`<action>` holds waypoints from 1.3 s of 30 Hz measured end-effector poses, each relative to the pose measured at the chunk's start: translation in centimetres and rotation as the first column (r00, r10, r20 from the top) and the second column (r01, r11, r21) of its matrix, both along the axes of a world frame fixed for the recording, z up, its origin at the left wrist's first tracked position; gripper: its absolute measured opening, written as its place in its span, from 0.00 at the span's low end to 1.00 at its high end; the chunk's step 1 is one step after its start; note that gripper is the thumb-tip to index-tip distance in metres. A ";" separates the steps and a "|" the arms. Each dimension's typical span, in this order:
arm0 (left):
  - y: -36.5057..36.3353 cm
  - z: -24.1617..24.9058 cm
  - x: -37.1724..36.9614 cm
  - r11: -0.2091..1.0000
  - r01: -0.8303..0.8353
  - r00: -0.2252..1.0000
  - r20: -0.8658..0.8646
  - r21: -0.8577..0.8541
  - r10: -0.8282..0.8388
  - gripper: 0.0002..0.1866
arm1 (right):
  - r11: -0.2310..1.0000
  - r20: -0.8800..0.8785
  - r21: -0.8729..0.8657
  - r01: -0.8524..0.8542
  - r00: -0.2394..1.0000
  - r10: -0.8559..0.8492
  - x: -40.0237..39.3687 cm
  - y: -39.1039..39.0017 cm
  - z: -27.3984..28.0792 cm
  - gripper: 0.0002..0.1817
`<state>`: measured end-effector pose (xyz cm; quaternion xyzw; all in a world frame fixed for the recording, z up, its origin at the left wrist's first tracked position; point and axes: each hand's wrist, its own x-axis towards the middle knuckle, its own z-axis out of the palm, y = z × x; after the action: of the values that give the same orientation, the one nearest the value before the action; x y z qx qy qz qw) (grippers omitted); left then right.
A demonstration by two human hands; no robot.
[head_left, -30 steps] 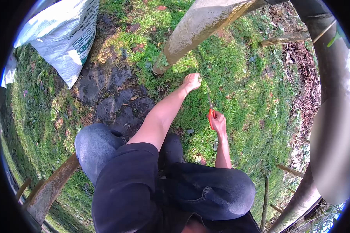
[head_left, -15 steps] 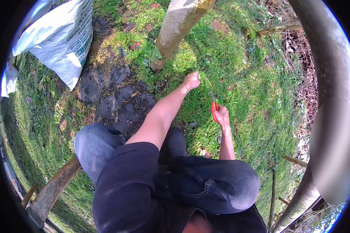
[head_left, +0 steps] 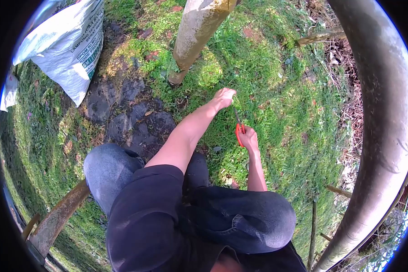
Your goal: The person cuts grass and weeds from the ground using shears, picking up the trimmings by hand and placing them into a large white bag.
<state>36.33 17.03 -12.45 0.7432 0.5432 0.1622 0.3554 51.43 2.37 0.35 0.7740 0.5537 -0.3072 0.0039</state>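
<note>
One pair of scissors [head_left: 240,128], with orange-red handles and dark blades, is held above the grass [head_left: 276,122] in front of the crouching person. The right hand [head_left: 250,138] is closed around the handles, fingers wrapped on them. The blades point up and slightly left, their tips just below the left hand [head_left: 225,96]. That hand is closed too, its fingers drawn narrowly together close to the grass; it seems to pinch a few stems, though they are too small to make out. Whether the blades touch it cannot be told.

Two hands are in view, both bare, with the left arm reaching farther forward than the right. Behind them are two knees in blue jeans, the left knee [head_left: 108,172] and the right knee [head_left: 269,222], with one dark boot [head_left: 197,170] between them.

Farther out, one thick pole [head_left: 192,43] meets the ground ahead and left of the left hand. Several flat dark stones [head_left: 122,127] lie left of the left forearm; their edges run together, so they cannot be counted. Beyond them stands one large white sack [head_left: 63,52] with printed lettering. One big pole [head_left: 380,104] curves down the right side, with dry leaves [head_left: 347,75] beside it. One more pole, a brown one [head_left: 61,212], slants near the left knee.
</note>
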 end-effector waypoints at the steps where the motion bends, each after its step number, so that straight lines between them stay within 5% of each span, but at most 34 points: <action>1: 0.0 0.0 0.5 0.999 -0.002 0.999 -0.036 0.037 0.004 0.20 | 1.000 -0.004 0.002 0.007 1.000 -0.007 0.0 0.0 0.1 0.18; 5: 0.6 -0.3 1.8 0.996 -0.091 0.995 -0.047 0.000 0.091 0.15 | 0.999 -0.031 0.042 0.022 0.999 -0.021 0.8 -0.5 0.0 0.18; 8: 1.1 2.1 1.0 0.968 -0.141 0.990 -0.032 -0.210 0.138 0.13 | 0.998 -0.054 0.062 0.031 0.998 -0.028 2.0 -0.9 -0.3 0.19; 9: 0.4 0.9 0.8 0.988 -0.151 0.988 0.039 0.028 0.150 0.10 | 0.998 -0.064 0.063 0.022 0.998 -0.018 2.5 -1.0 -0.5 0.20; 12: 1.4 -1.4 0.4 0.948 -0.310 0.921 0.225 -0.073 0.319 0.08 | 0.997 -0.061 0.070 0.032 0.998 -0.028 3.2 -1.4 -0.6 0.20; 17: 1.6 -1.5 -1.1 0.950 -0.307 0.945 0.101 -0.067 0.312 0.15 | 0.996 -0.061 0.079 0.029 0.998 -0.024 3.0 -1.7 -1.4 0.20; 20: 1.3 0.1 -2.5 0.991 -0.103 0.992 0.060 -0.088 0.108 0.16 | 0.997 -0.044 0.072 0.036 0.999 -0.032 2.3 -1.5 -1.6 0.21; 24: 1.2 -1.8 -2.2 1.000 -0.029 0.998 -0.054 0.003 0.029 0.17 | 0.998 -0.046 0.035 0.053 0.998 -0.051 1.3 -1.2 -0.8 0.20; 30: 3.6 1.3 -6.1 0.976 -0.132 0.990 -0.071 -0.171 0.122 0.22 | 0.998 -0.063 -0.006 0.066 0.996 -0.067 0.6 -0.6 -0.3 0.19; 35: 2.7 0.6 -6.3 0.980 -0.146 0.983 0.088 -0.138 0.159 0.20 | 0.999 -0.052 0.019 0.034 0.998 -0.033 0.8 0.0 -1.9 0.20; 38: 1.0 1.4 -5.9 0.972 -0.055 0.993 0.090 -0.229 0.077 0.19 | 0.998 -0.052 0.049 0.032 0.998 -0.029 0.9 0.2 -1.9 0.21; 39: 1.3 -2.0 -4.6 0.970 -0.097 0.985 0.116 -0.221 0.125 0.17 | 0.997 -0.059 0.066 0.030 0.998 -0.026 0.9 0.2 -1.8 0.21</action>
<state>31.69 18.37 -14.42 0.6569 0.5743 0.1701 0.4580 52.33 2.55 -1.47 0.7723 0.5525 -0.3106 -0.0424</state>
